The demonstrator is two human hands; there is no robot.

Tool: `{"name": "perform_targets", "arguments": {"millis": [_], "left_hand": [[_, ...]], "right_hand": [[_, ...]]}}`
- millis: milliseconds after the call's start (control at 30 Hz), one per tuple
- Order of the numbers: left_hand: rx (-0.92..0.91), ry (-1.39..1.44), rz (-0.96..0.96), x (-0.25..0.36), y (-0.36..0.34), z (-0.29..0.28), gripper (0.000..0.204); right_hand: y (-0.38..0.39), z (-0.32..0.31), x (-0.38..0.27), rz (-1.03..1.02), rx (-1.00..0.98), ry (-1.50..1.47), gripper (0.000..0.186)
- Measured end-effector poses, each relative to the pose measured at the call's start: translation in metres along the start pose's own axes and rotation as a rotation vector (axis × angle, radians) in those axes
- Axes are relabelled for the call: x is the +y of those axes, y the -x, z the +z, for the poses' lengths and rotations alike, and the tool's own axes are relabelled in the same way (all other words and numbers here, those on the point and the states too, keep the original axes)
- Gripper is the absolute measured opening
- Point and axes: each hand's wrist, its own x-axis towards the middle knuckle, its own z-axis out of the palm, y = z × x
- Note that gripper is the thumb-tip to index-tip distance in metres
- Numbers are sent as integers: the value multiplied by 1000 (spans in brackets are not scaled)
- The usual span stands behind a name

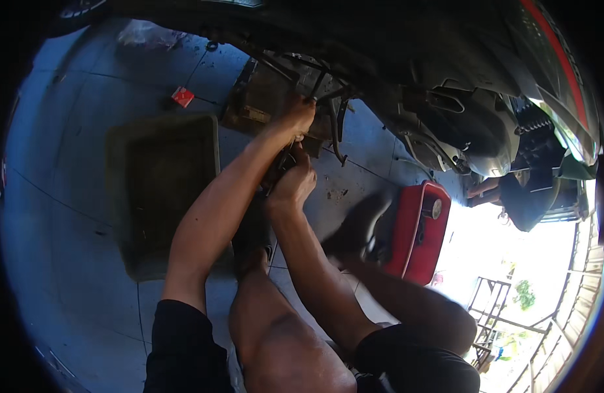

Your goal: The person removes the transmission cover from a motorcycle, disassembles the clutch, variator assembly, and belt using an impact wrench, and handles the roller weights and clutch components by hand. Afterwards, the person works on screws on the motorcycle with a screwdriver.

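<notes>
Just below the underside of a dark motorbike point(380, 59), my left hand point(298, 116) is closed at the lower end of a black metal bar. What lies inside its fingers is hidden. My right hand point(294, 185) sits lower and nearer to me, its fingers curled around a dark part or tool whose kind I cannot make out. The two hands are close together, with small dark and metallic pieces between them. Black metal stand legs point(336, 124) hang from the motorbike beside my left hand.
Behind my hands lies a worn dark box point(249, 108). A large grey tray point(217, 150) rests left of my left forearm, with a small red box point(183, 97) beyond it. A red bin point(397, 242) holding parts stands right. Another person's hand point(486, 190) shows at far right.
</notes>
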Motion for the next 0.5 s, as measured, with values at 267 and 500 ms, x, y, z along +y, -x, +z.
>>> {"name": "perform_targets", "arguments": {"millis": [267, 500], "left_hand": [[111, -378, 553, -5, 11, -8, 36], [62, 98, 104, 7, 28, 1, 24]], "right_hand": [[-3, -4, 11, 39, -36, 23, 31], [3, -13, 9, 2, -132, 7, 25]]}}
